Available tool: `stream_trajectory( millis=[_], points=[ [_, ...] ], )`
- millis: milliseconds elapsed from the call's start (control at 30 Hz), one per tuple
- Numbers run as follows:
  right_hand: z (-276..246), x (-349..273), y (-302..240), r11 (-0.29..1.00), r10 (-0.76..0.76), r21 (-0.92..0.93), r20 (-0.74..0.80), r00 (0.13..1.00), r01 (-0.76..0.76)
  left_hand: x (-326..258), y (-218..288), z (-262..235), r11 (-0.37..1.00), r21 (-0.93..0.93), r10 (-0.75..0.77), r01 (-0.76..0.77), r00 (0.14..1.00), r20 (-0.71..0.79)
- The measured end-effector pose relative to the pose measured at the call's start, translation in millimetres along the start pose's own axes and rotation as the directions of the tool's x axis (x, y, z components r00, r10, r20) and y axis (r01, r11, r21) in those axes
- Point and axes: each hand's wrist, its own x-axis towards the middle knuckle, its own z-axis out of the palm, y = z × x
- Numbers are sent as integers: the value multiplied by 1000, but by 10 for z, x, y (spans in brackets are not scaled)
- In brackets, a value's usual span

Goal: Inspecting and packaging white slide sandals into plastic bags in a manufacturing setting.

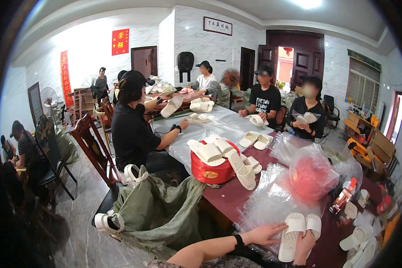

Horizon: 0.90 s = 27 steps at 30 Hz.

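Gripping the slippers (291, 236) beside open tabletop (328, 236), the right hand (304, 244) faces the flattened left hand (263, 234) at their edge.

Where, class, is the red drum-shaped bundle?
In the head view, the bundle sits just right of centre on the table, under cream slippers, beyond the green sack.

I see the left forearm (203, 251) slanting across, left hand (263, 234) stretched out palm down; the right hand (304, 245) points forward beside it.

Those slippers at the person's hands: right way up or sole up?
Right way up: the white slippers have their patterned straps uppermost.
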Motion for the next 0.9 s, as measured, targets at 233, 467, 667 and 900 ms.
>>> stream_trajectory(
  millis=[233,467,667,900],
  points=[
    [9,14,5,999,17,-35,23,1000,-16,13,9,-32,1000,10,19,-19,1000,-17],
    [-49,-7,-52,1000,-13,-26,-18,1000,12,14,20,-29,1000,12,9,-9,1000,-13],
    [-36,-17,-26,999,-42,-35,-40,998,40,7,28,-23,1000,15,8,-8,1000,-14],
    [-59,-14,-64,999,-40,-14,-62,997,39,5,-9,8,1000,21,15,-15,1000,-5]
  ],
)
